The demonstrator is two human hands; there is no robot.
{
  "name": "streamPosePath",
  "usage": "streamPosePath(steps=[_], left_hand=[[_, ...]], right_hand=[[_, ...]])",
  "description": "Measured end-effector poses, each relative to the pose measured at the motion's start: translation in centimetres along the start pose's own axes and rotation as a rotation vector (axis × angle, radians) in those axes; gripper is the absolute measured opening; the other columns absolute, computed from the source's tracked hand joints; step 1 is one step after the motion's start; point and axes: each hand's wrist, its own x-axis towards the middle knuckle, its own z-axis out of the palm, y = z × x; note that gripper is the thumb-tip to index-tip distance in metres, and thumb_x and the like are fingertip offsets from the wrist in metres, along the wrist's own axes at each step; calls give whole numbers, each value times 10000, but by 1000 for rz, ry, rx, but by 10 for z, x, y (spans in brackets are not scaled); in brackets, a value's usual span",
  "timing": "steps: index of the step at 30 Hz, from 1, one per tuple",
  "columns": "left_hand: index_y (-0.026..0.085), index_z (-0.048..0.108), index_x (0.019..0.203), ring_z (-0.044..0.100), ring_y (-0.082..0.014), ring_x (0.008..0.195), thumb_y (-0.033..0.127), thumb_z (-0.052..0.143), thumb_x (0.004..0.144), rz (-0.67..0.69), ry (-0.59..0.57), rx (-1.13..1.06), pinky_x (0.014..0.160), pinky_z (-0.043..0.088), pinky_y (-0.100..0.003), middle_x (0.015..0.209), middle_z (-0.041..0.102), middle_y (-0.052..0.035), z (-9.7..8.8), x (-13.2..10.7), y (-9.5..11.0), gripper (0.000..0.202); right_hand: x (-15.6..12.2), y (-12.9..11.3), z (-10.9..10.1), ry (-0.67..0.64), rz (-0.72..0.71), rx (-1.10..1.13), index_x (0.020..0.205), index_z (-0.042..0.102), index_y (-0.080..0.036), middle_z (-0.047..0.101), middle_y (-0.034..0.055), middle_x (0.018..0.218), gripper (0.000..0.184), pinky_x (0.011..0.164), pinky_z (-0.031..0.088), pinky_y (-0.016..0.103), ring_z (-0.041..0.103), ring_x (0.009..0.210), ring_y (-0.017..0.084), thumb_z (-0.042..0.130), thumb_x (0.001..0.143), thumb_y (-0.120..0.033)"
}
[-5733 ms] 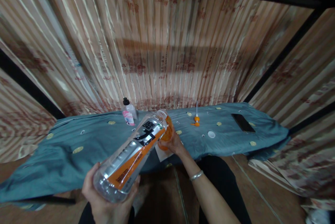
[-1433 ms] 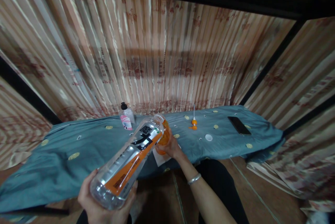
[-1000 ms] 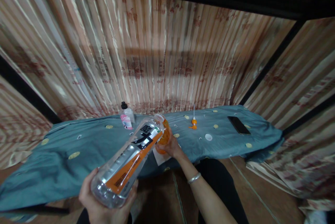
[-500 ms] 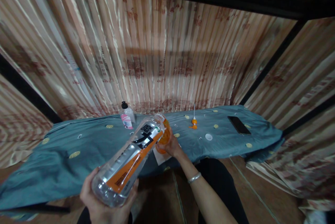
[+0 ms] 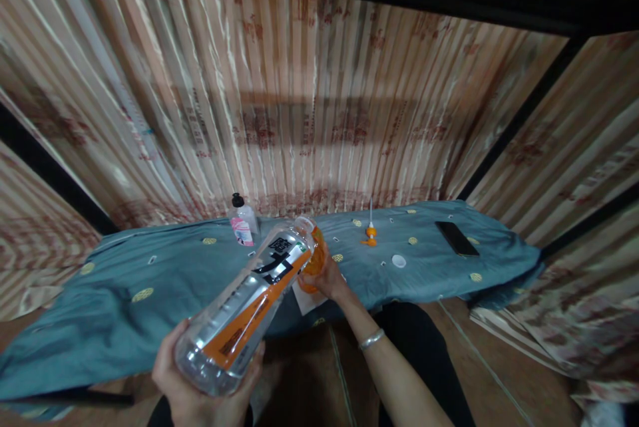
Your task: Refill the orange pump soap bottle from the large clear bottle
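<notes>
My left hand (image 5: pixel 200 374) is wrapped round the base of a large clear plastic bottle (image 5: pixel 249 307) with an orange and silver label. The bottle is tilted, its neck end up against the top of an orange bottle (image 5: pixel 315 257). Around that orange bottle my right hand (image 5: pixel 327 277) is closed, a silver bangle on the wrist. The orange bottle stands on a white sheet of paper (image 5: pixel 308 302). Where the two mouths meet is partly hidden behind the clear bottle, and I cannot tell whether liquid is flowing.
On the teal patterned bedcover (image 5: pixel 190 281) stand or lie a clear bottle with a black cap and pink label (image 5: pixel 243 224), an orange pump top (image 5: pixel 370 233), a white round disc (image 5: pixel 399 261) and a black phone (image 5: pixel 456 239). Striped curtains (image 5: pixel 309 81) and dark bed-frame bars (image 5: pixel 519 118) enclose the bed.
</notes>
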Motion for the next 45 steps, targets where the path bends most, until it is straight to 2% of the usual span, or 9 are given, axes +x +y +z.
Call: streamPosePath(steps=[5,11,16,19,23,30,37,39,45], left_hand=[[211,540,1473,709,-211,946,499,1036,554,21,5,28,721,638,-293,1264,657,-78,1,3,1,1084],[187,545,1532,702,-200,953,519,1013,622,74,-17,47,733,628,-265,1266,654,-83,2,2,6,1076],[197,536,1558,712,-220,960,515,1006,633,70,4,48,725,642,-297,1295,654,-94,2,0,2,1085],[202,540,1550,717,-225,1003,487,1027,587,61,-5,57,773,642,-295,1308,658,-93,0,0,-3,1116],[213,520,1551,725,-211,976,451,1015,611,90,-24,32,773,644,-286,1284,661,-79,0,1,-4,1089],[214,512,1485,732,-243,995,442,1042,524,-66,-17,10,780,665,-334,1306,650,-96,-3,0,-3,1121],[219,509,1459,729,-224,978,439,1053,514,-11,-28,34,767,663,-311,1277,648,-78,-5,2,-3,1112],[232,505,1463,734,-225,983,396,1068,483,-5,-69,36,770,665,-311,1283,652,-73,-4,3,-3,1142],[233,534,1540,735,-240,967,440,1020,586,69,-4,64,748,658,-325,1276,678,-78,3,0,4,1091]], right_hand=[[1,5,2,12,-29,-2,1458,561,-318,811,49,1328,868,1091,661,562,805,1199,330,888,655,-276],[3,16,4,37,29,3,1432,563,-301,829,63,1238,884,1048,671,546,821,1118,326,889,612,-266],[2,8,2,18,17,-9,1411,574,-309,838,49,1192,844,998,692,542,828,1068,333,882,627,-266],[1,5,2,21,20,16,1408,563,-305,837,46,1207,836,1039,680,547,827,1106,334,876,633,-273],[2,8,3,14,13,11,1385,568,-312,828,38,1241,812,1053,673,513,826,1126,314,871,633,-265],[3,13,3,15,5,-28,1428,545,-314,817,45,1289,862,1084,660,513,809,1167,301,895,641,-286],[1,5,2,16,8,5,1384,544,-307,822,39,1282,812,1071,673,500,822,1144,294,884,647,-280],[1,5,2,18,20,-6,1379,552,-303,823,42,1262,815,1070,671,506,821,1127,296,885,636,-271],[1,9,3,14,7,12,1391,545,-330,822,15,1230,825,1034,685,499,824,1096,287,882,642,-255]])
